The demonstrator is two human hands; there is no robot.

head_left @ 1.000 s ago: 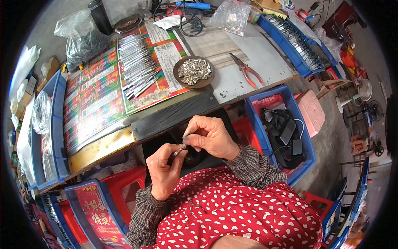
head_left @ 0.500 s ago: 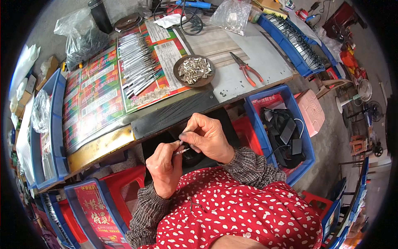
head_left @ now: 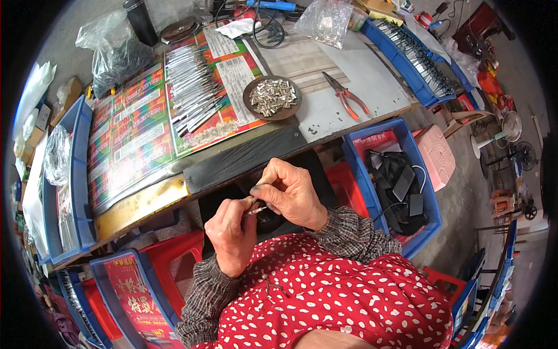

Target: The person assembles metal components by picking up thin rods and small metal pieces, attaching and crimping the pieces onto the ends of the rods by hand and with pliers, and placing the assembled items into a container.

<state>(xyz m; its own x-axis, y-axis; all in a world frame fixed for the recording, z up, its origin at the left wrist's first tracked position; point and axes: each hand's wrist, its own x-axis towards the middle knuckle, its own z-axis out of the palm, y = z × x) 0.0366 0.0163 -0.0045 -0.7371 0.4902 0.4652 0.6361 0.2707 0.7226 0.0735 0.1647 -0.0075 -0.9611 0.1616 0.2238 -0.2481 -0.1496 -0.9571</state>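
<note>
Left grip pinches small shiny piece | juts out rightward | right grip: beside it, hold unclear

Ahead of your right hand, you can pass over the black front strip and between the bowl and the pliers. Ahead of your left hand, a narrower lane runs between the bowl and the thin rods, with pale crumbs at its mouth. The upright-walled blue tray bounds your left; the blue bin, your right.
</note>
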